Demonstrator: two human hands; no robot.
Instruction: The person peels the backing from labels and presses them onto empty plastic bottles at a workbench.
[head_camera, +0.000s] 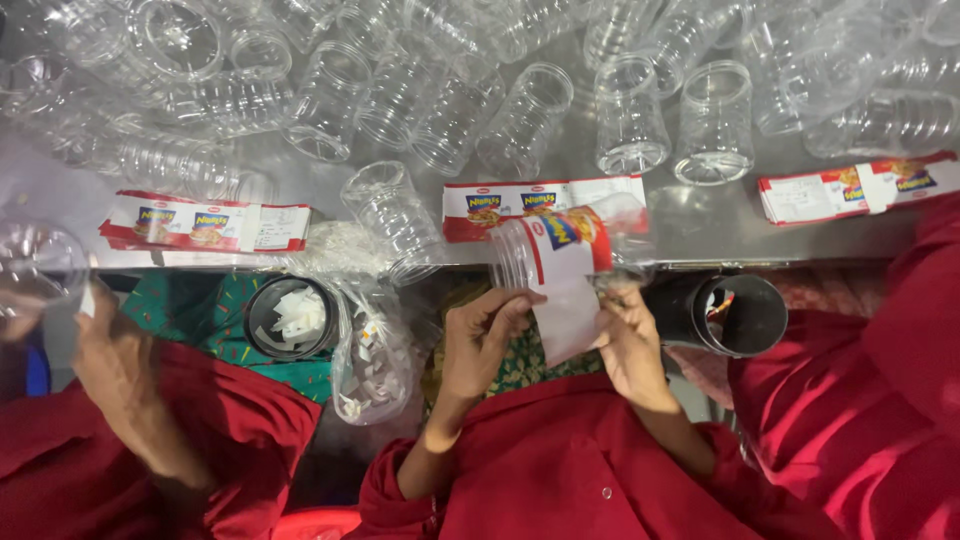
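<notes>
1. At the far left of the frame we see a co-worker's hand (112, 352) in a red sleeve, raised beside a blurred clear jar (35, 265).
2. Right of it, a stack of red and white printed labels (205, 222) lies on the grey tabletop (700, 225). Below that stand a black round tub of white paper scraps (292, 318) and a clear bag of scraps (370, 360).
3. At lower centre our left hand (485, 335) has its grip closed, fingers pinching the left edge of the white-backed label strip (565, 318).
4. That label strip hangs from a clear plastic jar (560, 250) lying on its side at the tabletop's near edge, in the middle of the frame, partly wrapped in red.
5. Our right hand (630, 345) grips the strip's right edge, fingers closed, just under the jar.
6. Further right sits a black tube (735, 315). Loose clear jars (628, 115) crowd the top of the frame.
</notes>
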